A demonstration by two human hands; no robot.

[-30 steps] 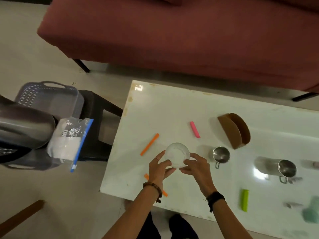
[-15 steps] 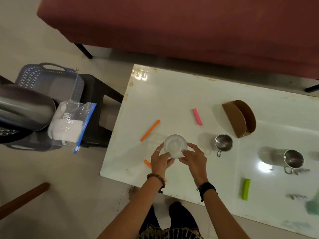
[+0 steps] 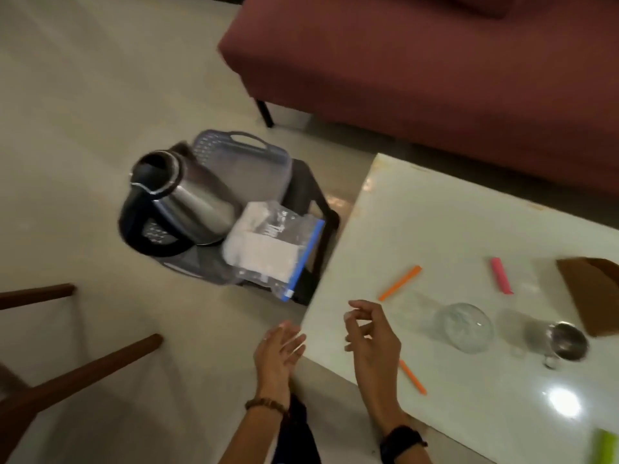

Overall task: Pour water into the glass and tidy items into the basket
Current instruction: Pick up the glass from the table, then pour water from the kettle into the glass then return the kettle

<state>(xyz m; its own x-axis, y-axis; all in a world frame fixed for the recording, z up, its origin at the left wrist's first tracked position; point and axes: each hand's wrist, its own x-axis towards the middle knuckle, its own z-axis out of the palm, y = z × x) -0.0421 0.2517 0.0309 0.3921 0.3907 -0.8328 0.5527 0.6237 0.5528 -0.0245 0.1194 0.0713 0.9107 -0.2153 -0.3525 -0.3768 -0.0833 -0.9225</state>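
A clear glass [image 3: 464, 327] stands upright on the white table [image 3: 435, 222], with nothing touching it. To its left my right hand [image 3: 370, 333] hovers over the table's corner, fingers loosely curled and empty. My left hand [image 3: 279, 349] is just off the table's edge, fingers straight, holding nothing. A steel kettle [image 3: 181, 202] with a black handle stands in the grey basket [image 3: 248, 155] on a dark stool left of the table. A zip bag [image 3: 271, 249] with white contents lies at the basket's near end.
On the table lie two orange sticks [image 3: 400, 283], a pink stick [image 3: 501, 279], a green stick [image 3: 606, 447], a steel cup [image 3: 566, 343] and a brown cardboard holder [image 3: 593, 293]. A maroon sofa [image 3: 418, 61] stands behind. Wooden chair legs [image 3: 80, 370] reach in from the left.
Both hands have let go of the glass and moved left toward the table's edge. The view has swung left, bringing the kettle and basket toward the centre.
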